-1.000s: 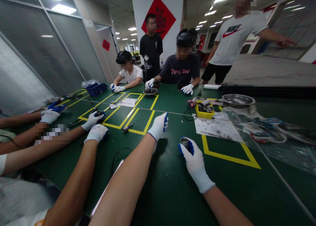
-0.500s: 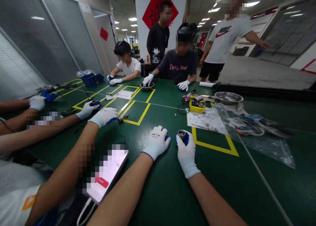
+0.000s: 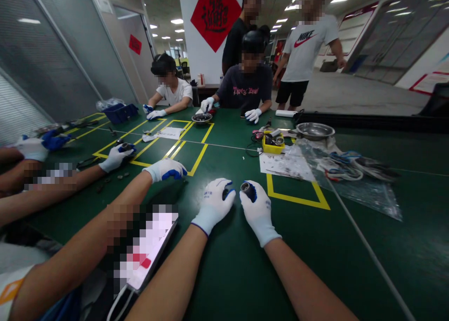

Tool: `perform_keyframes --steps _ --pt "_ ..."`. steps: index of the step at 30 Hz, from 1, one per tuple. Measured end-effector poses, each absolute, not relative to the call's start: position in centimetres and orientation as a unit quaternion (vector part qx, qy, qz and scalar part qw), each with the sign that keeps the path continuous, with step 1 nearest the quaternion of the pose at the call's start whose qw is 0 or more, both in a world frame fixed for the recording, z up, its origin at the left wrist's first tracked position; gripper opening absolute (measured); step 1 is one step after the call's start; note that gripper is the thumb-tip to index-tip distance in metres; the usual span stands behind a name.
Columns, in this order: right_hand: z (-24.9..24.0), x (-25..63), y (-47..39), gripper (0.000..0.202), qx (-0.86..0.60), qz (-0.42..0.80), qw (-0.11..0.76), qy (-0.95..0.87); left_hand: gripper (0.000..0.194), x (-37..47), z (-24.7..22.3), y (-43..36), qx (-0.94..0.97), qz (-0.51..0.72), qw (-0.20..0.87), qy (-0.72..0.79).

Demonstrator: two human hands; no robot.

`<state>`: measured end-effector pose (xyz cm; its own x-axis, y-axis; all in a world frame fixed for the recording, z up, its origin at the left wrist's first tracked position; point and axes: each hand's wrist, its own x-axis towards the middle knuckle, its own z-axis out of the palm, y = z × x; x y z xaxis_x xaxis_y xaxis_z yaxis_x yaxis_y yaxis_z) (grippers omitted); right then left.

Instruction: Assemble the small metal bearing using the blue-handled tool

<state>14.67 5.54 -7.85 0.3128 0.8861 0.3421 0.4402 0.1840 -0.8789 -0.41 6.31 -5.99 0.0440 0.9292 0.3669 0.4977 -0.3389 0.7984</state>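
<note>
1. Fingers of my white-gloved right hand clamp a dark hollow metal cylinder toward the green tabletop's near edge.
2. White-gloved left hand curls beside it; whether it grips anything, I cannot tell.
3. I judge this two-handed handling; next calls for steadiness.

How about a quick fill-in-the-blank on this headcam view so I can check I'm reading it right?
1. The gloves on the wearer's left hand and right hand are white and ____.
2. The cylindrical part is in the wearer's ____ hand.
3. The small box beyond that hand is ____.
4. The phone is to the ____ of the left forearm.

Missing words: blue; right; yellow; left.
</note>
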Motion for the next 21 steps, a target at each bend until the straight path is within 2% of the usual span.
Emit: perform_keyframes --steps 4,9,16,21 --pt "-7.9 14.7 5.6 0.029 -0.615 0.173 0.507 -0.579 0.022 -1.2 -5.8 7.3 0.383 0.666 0.453 0.452" --pt "-7.7 14.5 5.4 0.029 -0.607 0.185 0.503 -0.588 0.053 -2.6 -4.6 7.9 0.168 0.68 0.624 0.346" --pt "-7.6 14.5 5.2 0.031 -0.597 0.193 0.503 -0.595 0.056 -2.8 -3.7 6.8 0.125 0.669 0.677 0.28" --pt "-7.5 14.2 4.9 0.027 -0.629 0.103 0.398 -0.659 0.037 -2.6 -3.9 7.5 0.139 0.656 0.666 0.326"
